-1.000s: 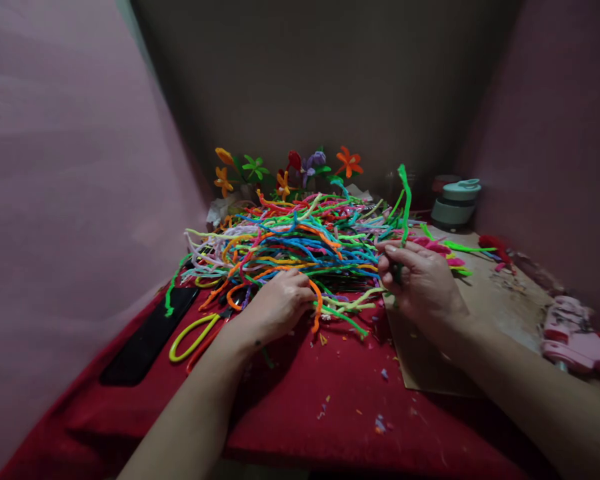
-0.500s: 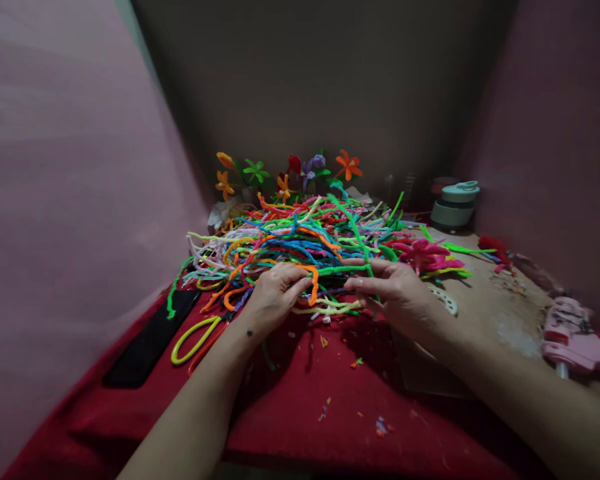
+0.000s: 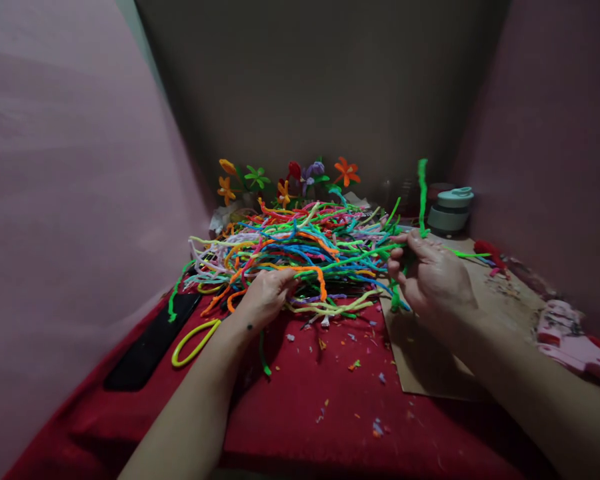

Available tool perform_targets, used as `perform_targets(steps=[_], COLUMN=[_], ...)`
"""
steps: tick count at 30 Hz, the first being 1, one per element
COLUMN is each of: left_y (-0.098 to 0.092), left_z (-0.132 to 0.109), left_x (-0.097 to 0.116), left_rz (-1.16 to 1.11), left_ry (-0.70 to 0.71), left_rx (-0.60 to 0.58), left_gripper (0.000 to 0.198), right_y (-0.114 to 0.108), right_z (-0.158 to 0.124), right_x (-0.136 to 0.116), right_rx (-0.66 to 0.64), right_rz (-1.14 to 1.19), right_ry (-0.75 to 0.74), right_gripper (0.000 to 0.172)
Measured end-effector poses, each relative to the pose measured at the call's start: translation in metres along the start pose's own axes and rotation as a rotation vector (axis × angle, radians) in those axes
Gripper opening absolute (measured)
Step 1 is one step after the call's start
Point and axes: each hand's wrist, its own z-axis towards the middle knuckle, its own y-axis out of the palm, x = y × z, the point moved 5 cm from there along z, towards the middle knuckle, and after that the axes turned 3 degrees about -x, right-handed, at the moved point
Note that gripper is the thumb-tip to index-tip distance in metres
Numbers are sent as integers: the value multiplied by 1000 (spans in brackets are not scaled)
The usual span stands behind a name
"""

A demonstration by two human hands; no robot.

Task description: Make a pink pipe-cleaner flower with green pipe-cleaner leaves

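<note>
from afar i see left hand [image 3: 267, 293] pinching green stem [image 3: 367, 255], right hand [image 3: 437, 270] gripping it further along, seemingly so it runs straight before bright pile [image 3: 280, 250]. board [image 3: 430, 363] below right hand, perhaps sparing red cloth [image 3: 330, 427].

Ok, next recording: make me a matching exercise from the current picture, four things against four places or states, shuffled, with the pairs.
1. left hand
2. right hand
3. glue gun
4. lidded container

A. pink, at the right edge
B. at the back right, with a mint top
C. nearest the yellow loop
D. beside the upright end of a green pipe cleaner

Pairs: 1-C, 2-D, 3-A, 4-B
</note>
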Motion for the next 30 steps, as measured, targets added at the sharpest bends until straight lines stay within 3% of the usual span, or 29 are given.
perform_targets(steps=[6,8,11,14,17,21,26,30], left_y=[-10,-16,-27,-32,-28,-10,13,13], left_z=[-2,-4,-9,-13,-11,-8,-6,-6], left_x=[-2,-6,-7,9,41,78,67,53], left_rz=[-77,-131,-316,-522,-565,-354,-46,-87], left_ry=[-75,-171,-291,-259,-99,198,248,177], left_rx=[36,135,373,469,332,41,-169,-213], left_gripper=[22,23,26,25,22,22,27,19], right_y=[-5,-5,-2,2,5,4,2,4], right_z=[5,6,2,-3,-7,-6,-4,-6], right_x=[-8,-8,-6,-1,2,2,-8,-15], right_rx=[47,46,22,-19,-56,-62,-21,-47], right_rz=[-7,-4,-2,-3,-8,-26,3,-14], right_ry=[-55,-48,-9,72,117,101,10,-54], right_gripper=[19,18,13,12,12,15,15,22])
